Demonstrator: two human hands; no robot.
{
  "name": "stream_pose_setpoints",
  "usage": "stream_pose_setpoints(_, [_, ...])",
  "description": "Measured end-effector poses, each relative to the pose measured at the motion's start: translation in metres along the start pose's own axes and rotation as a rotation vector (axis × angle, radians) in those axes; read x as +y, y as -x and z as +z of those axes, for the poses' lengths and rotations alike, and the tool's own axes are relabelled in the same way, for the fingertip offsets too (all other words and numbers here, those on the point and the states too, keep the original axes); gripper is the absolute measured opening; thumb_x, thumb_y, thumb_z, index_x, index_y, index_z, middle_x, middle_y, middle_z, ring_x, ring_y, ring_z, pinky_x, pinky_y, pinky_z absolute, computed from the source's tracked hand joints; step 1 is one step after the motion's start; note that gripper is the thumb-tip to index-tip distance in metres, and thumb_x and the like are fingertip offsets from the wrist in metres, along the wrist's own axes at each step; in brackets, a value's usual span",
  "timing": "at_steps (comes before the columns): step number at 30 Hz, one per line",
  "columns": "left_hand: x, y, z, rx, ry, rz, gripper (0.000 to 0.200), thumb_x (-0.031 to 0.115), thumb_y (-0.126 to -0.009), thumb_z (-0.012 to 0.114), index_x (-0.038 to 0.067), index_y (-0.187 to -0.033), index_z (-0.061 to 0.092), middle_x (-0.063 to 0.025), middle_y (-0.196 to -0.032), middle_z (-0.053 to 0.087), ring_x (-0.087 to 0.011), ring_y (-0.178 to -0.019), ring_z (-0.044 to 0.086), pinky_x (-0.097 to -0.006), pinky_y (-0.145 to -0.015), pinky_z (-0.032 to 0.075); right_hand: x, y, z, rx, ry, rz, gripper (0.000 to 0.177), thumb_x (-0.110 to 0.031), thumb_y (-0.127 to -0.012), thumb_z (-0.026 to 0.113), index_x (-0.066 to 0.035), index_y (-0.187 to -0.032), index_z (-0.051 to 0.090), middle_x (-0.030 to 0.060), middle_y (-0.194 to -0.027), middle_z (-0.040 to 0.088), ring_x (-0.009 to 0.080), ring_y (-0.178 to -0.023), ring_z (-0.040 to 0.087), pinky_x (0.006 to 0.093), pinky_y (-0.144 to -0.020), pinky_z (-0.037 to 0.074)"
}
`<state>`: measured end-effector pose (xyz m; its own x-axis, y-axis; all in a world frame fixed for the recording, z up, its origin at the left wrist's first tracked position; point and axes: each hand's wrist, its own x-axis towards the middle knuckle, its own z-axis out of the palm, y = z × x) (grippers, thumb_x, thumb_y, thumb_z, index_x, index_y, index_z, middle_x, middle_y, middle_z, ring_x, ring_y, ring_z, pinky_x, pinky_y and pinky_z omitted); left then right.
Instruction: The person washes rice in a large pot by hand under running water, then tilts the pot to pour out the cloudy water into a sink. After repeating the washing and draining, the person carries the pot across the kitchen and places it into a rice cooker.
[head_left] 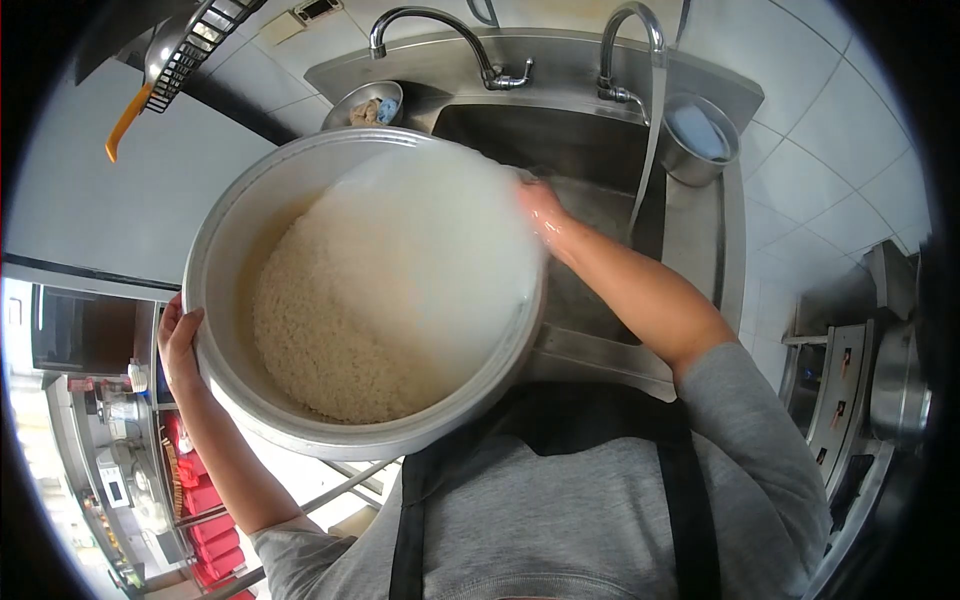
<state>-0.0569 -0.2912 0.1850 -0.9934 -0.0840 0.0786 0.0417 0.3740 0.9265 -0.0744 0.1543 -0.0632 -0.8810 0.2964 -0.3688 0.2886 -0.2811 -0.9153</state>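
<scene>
A large round metal pot (222, 385) is tilted toward the sink (590, 215). Pale grains like rice (330, 350) lie in its lower left part, and cloudy whitish water (440, 220) covers the right part up to the rim. My left hand (180, 345) grips the pot's left rim, its fingers curled over the edge. At the right rim, over the sink, is my right hand (543, 212), wet and blurred; its fingers are partly hidden at the pot's edge.
Water runs from the right faucet (632, 30) into the sink; a second faucet (440, 18) stands left. A metal bowl (365, 103) sits behind the pot, and a metal container (698, 145) with something blue stands right. An orange-handled utensil (128, 125) hangs upper left.
</scene>
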Motion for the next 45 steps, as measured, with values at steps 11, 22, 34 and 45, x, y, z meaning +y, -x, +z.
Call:
stream_pose_setpoints(11, [0.011, 0.005, 0.01, 0.019, -0.029, 0.022, 0.042, 0.013, -0.071, 0.063, -0.004, -0.107, 0.053, -0.0109, -0.093, 0.061, -0.0164, -0.08, 0.058, -0.0259, -0.077, 0.046, -0.005, 0.009, -0.004, -0.038, -0.026, 0.037, 0.03, -0.027, -0.078, 0.057, 0.002, -0.072, 0.061, 0.0053, -0.067, 0.06, 0.014, -0.058, 0.056, 0.0321, -0.05, 0.044])
stream_pose_setpoints(22, [0.017, 0.003, 0.014, 0.037, -0.078, 0.01, 0.046, 0.013, -0.071, 0.063, -0.004, -0.112, 0.052, -0.0107, -0.096, 0.062, -0.0167, -0.085, 0.058, -0.0269, -0.081, 0.045, -0.015, 0.024, -0.012, -0.148, 0.11, 0.058, 0.03, -0.023, -0.085, 0.051, 0.002, -0.096, 0.064, 0.0074, -0.083, 0.064, 0.0157, -0.071, 0.06, 0.0317, -0.061, 0.048])
stream_pose_setpoints(34, [0.033, 0.009, 0.031, 0.012, 0.024, 0.05, 0.05, 0.008, -0.07, 0.064, -0.007, -0.115, 0.049, -0.0132, -0.097, 0.062, -0.0183, -0.085, 0.06, -0.0275, -0.081, 0.047, -0.007, 0.017, -0.016, -0.145, -0.019, 0.084, 0.028, -0.019, -0.085, 0.054, 0.006, -0.094, 0.063, 0.0093, -0.085, 0.064, 0.0144, -0.073, 0.059, 0.0304, -0.063, 0.047])
stream_pose_setpoints(45, [0.04, 0.01, 0.036, -0.034, 0.019, 0.072, 0.052, 0.007, -0.07, 0.066, -0.009, -0.116, 0.047, -0.0149, -0.099, 0.062, -0.0196, -0.086, 0.061, -0.0283, -0.083, 0.047, 0.033, -0.01, -0.024, -0.222, 0.013, -0.143, 0.018, -0.015, -0.082, 0.054, 0.0, -0.088, 0.063, 0.0062, -0.078, 0.062, 0.015, -0.066, 0.059, 0.0311, -0.059, 0.048])
